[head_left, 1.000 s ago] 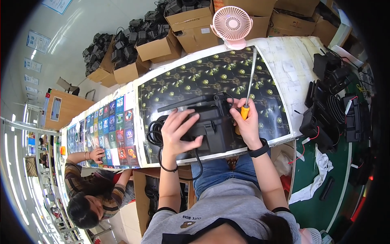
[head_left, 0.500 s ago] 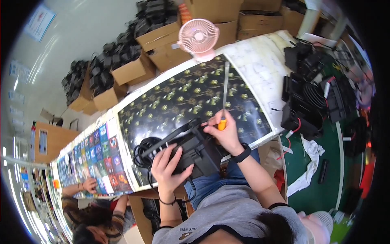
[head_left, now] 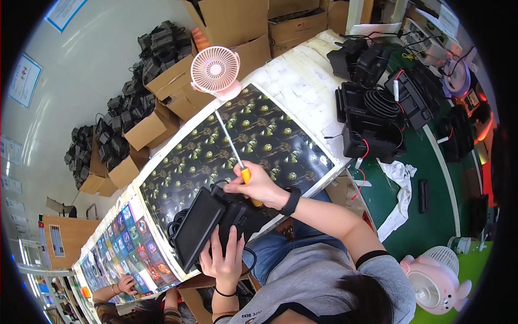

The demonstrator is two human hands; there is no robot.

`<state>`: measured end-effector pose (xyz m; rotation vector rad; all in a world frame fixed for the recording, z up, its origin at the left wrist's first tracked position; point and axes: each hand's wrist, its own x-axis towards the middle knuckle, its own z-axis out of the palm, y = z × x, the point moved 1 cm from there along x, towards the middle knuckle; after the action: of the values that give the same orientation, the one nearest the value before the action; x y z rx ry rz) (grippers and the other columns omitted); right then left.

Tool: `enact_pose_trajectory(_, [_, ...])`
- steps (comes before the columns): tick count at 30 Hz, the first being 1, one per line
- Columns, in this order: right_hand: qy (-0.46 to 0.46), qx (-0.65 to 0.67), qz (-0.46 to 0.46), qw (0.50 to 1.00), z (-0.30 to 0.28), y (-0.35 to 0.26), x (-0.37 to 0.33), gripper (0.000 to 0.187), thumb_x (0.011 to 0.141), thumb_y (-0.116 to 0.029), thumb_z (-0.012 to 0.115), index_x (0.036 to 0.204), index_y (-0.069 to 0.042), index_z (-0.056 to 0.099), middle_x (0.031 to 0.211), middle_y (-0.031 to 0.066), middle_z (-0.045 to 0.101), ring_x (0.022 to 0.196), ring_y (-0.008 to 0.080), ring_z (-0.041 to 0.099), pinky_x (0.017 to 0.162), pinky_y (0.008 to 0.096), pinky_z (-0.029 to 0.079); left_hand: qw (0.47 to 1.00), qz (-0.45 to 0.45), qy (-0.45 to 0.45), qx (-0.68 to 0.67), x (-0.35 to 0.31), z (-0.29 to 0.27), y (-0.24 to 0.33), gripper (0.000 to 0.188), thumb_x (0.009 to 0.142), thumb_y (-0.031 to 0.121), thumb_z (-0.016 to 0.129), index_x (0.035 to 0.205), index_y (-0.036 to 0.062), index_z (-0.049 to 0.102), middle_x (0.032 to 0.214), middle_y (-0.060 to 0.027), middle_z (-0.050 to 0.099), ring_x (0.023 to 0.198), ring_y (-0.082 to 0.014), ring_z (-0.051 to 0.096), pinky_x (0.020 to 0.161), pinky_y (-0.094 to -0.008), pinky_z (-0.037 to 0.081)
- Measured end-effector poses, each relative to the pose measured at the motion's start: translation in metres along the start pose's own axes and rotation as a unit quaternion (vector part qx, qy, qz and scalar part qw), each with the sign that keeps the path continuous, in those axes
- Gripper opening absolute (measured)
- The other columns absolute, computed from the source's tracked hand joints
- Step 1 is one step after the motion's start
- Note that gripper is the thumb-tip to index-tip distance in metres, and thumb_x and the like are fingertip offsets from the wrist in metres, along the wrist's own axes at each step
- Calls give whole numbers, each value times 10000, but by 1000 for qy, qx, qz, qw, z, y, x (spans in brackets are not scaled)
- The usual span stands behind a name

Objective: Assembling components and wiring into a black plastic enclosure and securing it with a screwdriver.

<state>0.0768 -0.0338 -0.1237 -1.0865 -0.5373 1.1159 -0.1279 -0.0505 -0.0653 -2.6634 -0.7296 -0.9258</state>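
Note:
My left hand point(head_left: 224, 262) grips the lower side of a black plastic device point(head_left: 233, 217), its fingers spread along the body. A flat, dark rectangular panel point(head_left: 199, 229) on the device is turned up and tilted to the left. Behind it lies a coil of black cable point(head_left: 172, 227), partly hidden. My right hand point(head_left: 261, 188) is closed round a long screwdriver point(head_left: 246, 174) with a yellow handle. Its metal shaft points away from me to the far left, clear of the device. The right fingertips are near the device's top edge; whether they touch it I cannot tell.
A dark patterned mat point(head_left: 264, 127) covers the table ahead, with a pink fan point(head_left: 216, 69) at its far edge. More black devices point(head_left: 372, 124) and cables sit at right beside a white cloth point(head_left: 398, 200). Another person's hand point(head_left: 127, 284) rests at the left on a picture-covered sheet point(head_left: 127, 237).
The device has been turned, so its flat panel now faces up. My right hand has shifted left with the screwdriver, whose shaft now leans left. The view has swung too.

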Motion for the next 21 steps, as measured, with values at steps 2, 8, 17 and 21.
enact_pose_trajectory(2, [-10,-21,-10,1000,5,-3,7,360,824,-97,804,878,-117,449,815,24,706,728,53,655,518,202,439,999,-17,8,26,-1,0,2,328,659,212,851,974,168,775,1160,-98,689,950,-322,619,819,-419,522])
enact_pose_trajectory(8, [22,-294,-201,934,-17,-63,18,224,848,-186,771,870,-52,592,826,82,717,852,168,725,735,297,527,994,-105,-4,10,-3,6,-44,425,631,155,842,1048,146,757,1184,-71,672,946,-307,622,807,-408,532])
enact_pose_trajectory(17, [363,-704,-226,567,-217,-231,35,142,854,-93,611,954,-35,694,852,233,689,844,387,685,760,468,553,967,-173,9,189,-28,-5,-167,394,767,245,791,1146,156,727,1218,-92,665,974,-320,647,811,-410,540])
enact_pose_trajectory(21, [370,-729,-127,561,-277,-224,40,146,846,-85,591,948,-35,684,905,259,683,886,412,676,791,487,547,945,-280,-2,170,-32,-16,-199,373,842,297,749,1180,145,704,1196,-83,683,980,-316,668,805,-399,537])
